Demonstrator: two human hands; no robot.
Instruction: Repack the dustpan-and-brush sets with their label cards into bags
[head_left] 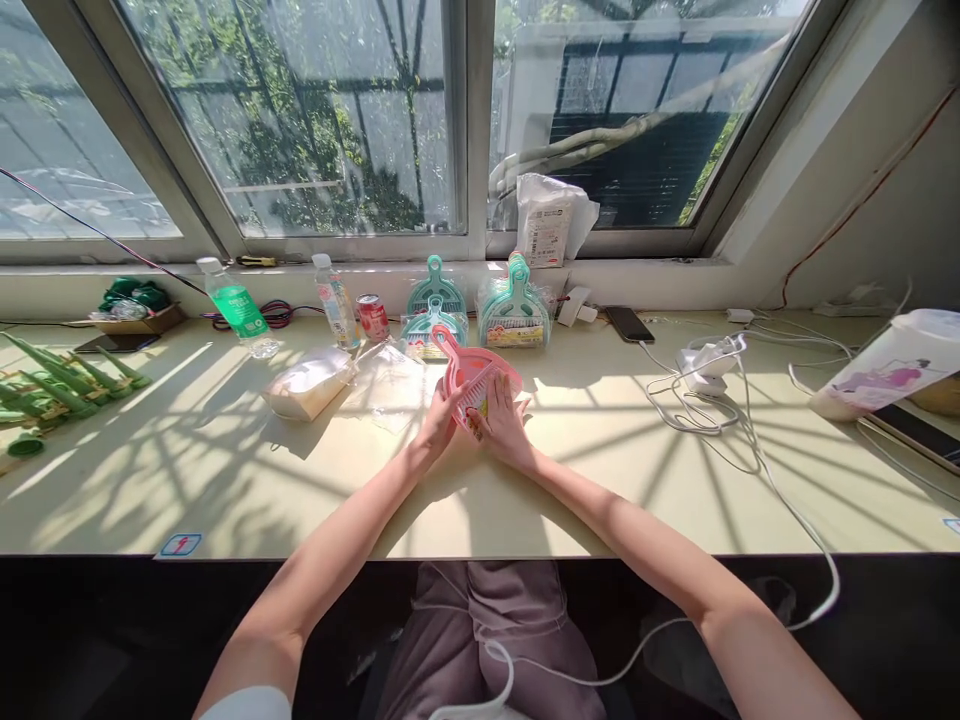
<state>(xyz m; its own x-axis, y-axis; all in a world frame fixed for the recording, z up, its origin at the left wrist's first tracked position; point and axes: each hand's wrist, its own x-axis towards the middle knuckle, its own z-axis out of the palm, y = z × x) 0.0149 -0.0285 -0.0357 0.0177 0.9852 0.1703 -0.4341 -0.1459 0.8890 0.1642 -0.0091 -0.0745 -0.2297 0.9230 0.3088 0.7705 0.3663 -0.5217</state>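
A small pink dustpan with a brush set in it (471, 372) lies on the pale desk (225, 470) in front of me. My left hand (439, 420) grips its near left edge with curled fingers. On the near right side rests my right hand (504, 418), fingers stretched over the rim and the brush bristles. Just left of the pan lie clear plastic bags (390, 385) and a white packet (309, 385).
Teal dustpan sets (514, 305) stand at the back by the window, beside a red can (373, 318) and two bottles (238, 308). A phone (628, 324), charger (709, 358) and white cables lie right. Green items (52, 385) sit far left; a cup (892, 365) lies far right.
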